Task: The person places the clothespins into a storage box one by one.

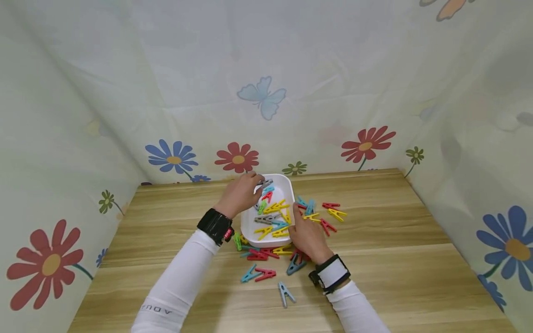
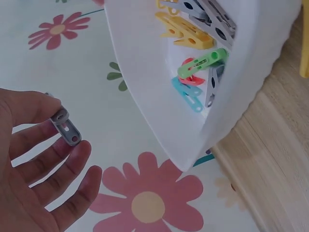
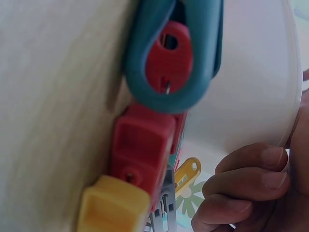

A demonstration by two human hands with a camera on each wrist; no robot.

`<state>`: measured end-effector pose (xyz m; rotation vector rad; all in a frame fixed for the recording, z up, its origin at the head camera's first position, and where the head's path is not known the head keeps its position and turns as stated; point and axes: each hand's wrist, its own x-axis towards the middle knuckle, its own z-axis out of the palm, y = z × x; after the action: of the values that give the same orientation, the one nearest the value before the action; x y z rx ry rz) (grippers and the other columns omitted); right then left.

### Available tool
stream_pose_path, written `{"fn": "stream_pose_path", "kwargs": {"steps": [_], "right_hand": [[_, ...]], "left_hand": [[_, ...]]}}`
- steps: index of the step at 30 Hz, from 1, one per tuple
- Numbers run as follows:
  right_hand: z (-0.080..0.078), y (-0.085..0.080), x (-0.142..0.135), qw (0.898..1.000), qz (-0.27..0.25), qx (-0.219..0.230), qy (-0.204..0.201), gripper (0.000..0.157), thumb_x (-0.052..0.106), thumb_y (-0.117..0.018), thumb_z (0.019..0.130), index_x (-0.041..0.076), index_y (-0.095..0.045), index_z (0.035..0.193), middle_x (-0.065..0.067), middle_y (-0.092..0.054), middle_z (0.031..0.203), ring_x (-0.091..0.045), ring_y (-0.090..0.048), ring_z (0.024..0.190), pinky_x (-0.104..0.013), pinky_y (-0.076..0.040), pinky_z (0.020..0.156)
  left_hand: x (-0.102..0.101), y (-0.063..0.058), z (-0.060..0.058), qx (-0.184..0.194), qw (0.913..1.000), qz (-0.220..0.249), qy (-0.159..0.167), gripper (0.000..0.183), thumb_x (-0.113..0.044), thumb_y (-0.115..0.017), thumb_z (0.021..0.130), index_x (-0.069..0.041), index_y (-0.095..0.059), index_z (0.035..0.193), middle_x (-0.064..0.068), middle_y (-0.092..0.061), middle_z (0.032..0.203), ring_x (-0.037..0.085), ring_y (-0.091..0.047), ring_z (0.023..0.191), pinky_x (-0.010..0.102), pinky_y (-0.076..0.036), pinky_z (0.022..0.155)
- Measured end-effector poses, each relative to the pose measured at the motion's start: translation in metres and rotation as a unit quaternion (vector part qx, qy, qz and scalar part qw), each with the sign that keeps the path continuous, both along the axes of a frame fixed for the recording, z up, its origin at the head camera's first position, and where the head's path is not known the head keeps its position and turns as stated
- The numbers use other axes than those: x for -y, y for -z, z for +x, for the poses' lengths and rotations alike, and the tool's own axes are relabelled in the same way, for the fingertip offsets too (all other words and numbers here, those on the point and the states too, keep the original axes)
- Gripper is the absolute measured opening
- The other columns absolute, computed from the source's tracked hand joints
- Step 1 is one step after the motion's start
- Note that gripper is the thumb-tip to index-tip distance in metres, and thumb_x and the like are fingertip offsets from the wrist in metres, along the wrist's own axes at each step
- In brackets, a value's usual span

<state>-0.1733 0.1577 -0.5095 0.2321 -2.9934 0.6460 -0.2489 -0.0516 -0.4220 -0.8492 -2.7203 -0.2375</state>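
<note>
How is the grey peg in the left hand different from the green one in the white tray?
The grey peg looks dull; the green peg is bright. The left hand pinches the grey peg, while the green peg lies in the white tray among other pegs. Both are clothes pegs.

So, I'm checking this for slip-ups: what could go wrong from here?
The left hand pinches a small gray clothespin with its fingertips, so it might slip out.

The right hand holds the white tray at its rim; a tug could shove the tray into the loose clothespins crowded along its near side.
</note>
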Motion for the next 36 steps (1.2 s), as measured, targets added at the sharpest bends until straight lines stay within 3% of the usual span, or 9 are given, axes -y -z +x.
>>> {"fn": "stream_pose_path", "kwargs": {"steps": [3, 5, 7, 9, 12, 17, 22, 28, 36], "right_hand": [[0.000, 0.001, 0.001, 1.000, 0.001, 0.003, 0.000, 0.066, 0.021, -0.050, 0.088, 0.009, -0.019, 0.146, -0.001, -0.043, 0.048, -0.018, -0.040, 0.039, -0.034, -0.031, 0.039], [0.000, 0.000, 0.001, 1.000, 0.001, 0.006, 0.000, 0.066, 0.021, -0.049, 0.089, 0.009, -0.019, 0.146, -0.001, -0.043, 0.048, -0.018, -0.041, 0.039, -0.034, -0.032, 0.039], [0.000, 0.000, 0.000, 1.000, 0.000, 0.006, -0.001, 0.066, 0.021, -0.050, 0.089, 0.009, -0.020, 0.146, -0.001, -0.043, 0.048, -0.018, -0.041, 0.039, -0.034, -0.032, 0.039], [0.000, 0.000, 0.000, 1.000, 0.001, 0.008, -0.001, 0.066, 0.022, -0.050, 0.089, 0.009, -0.020, 0.146, -0.001, -0.043, 0.048, -0.018, -0.041, 0.039, -0.033, -0.032, 0.039], [0.000, -0.001, -0.001, 1.000, 0.004, 0.006, -0.002, 0.066, 0.021, -0.050, 0.089, 0.009, -0.020, 0.146, 0.000, -0.043, 0.048, -0.017, -0.040, 0.039, -0.033, -0.031, 0.039], [0.000, -0.001, 0.000, 1.000, 0.009, 0.006, 0.000, 0.066, 0.021, -0.050, 0.089, 0.009, -0.019, 0.146, 0.000, -0.043, 0.048, -0.017, -0.040, 0.039, -0.033, -0.030, 0.039], [0.000, -0.001, 0.000, 1.000, 0.009, 0.010, 0.002, 0.066, 0.022, -0.050, 0.089, 0.009, -0.019, 0.146, -0.001, -0.043, 0.048, -0.018, -0.041, 0.039, -0.033, -0.031, 0.039], [0.001, -0.001, -0.001, 1.000, 0.008, 0.007, 0.002, 0.066, 0.022, -0.050, 0.089, 0.009, -0.019, 0.146, -0.001, -0.042, 0.049, -0.018, -0.040, 0.040, -0.033, -0.031, 0.040], [0.002, 0.001, 0.000, 1.000, 0.004, 0.003, 0.005, 0.066, 0.021, -0.050, 0.089, 0.008, -0.020, 0.146, -0.001, -0.043, 0.049, -0.018, -0.041, 0.041, -0.034, -0.032, 0.041]], "left_hand": [[-0.007, 0.000, -0.006, 0.012, 0.9999, 0.004, 0.001, 0.036, -0.032, -0.059, 0.088, -0.013, -0.058, 0.119, 0.003, -0.058, 0.102, 0.013, -0.053, 0.081, 0.028, -0.048, 0.066], [-0.012, 0.000, -0.008, 0.026, 0.9996, 0.008, -0.003, 0.049, -0.038, -0.060, 0.087, -0.015, -0.050, 0.129, 0.006, -0.055, 0.117, 0.018, -0.054, 0.096, 0.033, -0.049, 0.077], [-0.016, -0.001, -0.007, 0.046, 0.9989, 0.008, -0.007, 0.064, -0.047, -0.057, 0.086, -0.019, -0.037, 0.141, 0.009, -0.044, 0.135, 0.024, -0.045, 0.116, 0.041, -0.043, 0.091], [-0.019, -0.002, -0.006, 0.058, 0.9982, 0.001, -0.012, 0.077, -0.057, -0.053, 0.085, -0.023, -0.020, 0.147, 0.009, -0.025, 0.148, 0.029, -0.028, 0.130, 0.047, -0.031, 0.101], [-0.021, 0.000, -0.004, 0.058, 0.9982, -0.012, -0.012, 0.083, -0.065, -0.044, 0.085, -0.026, -0.006, 0.148, 0.007, -0.008, 0.153, 0.030, -0.010, 0.136, 0.050, -0.017, 0.106], [-0.015, 0.001, 0.006, 0.027, 0.9996, -0.006, 0.007, 0.084, -0.066, -0.042, 0.085, -0.024, -0.005, 0.148, 0.007, -0.005, 0.153, 0.030, -0.005, 0.136, 0.052, -0.014, 0.106], [-0.003, -0.005, 0.025, 0.002, 0.9995, 0.000, 0.030, 0.084, -0.061, -0.046, 0.086, -0.021, -0.008, 0.148, 0.009, -0.008, 0.153, 0.026, 0.000, 0.137, 0.050, -0.011, 0.107], [0.018, -0.009, 0.059, -0.025, 0.9990, -0.007, 0.037, 0.086, -0.058, -0.054, 0.083, -0.021, -0.011, 0.148, 0.009, -0.010, 0.153, 0.025, 0.001, 0.136, 0.050, -0.013, 0.107], [0.046, 0.009, 0.103, -0.048, 0.9965, -0.030, 0.061, 0.086, -0.057, -0.055, 0.083, -0.019, -0.014, 0.148, 0.009, -0.013, 0.152, 0.028, -0.006, 0.136, 0.052, -0.023, 0.104]]}}
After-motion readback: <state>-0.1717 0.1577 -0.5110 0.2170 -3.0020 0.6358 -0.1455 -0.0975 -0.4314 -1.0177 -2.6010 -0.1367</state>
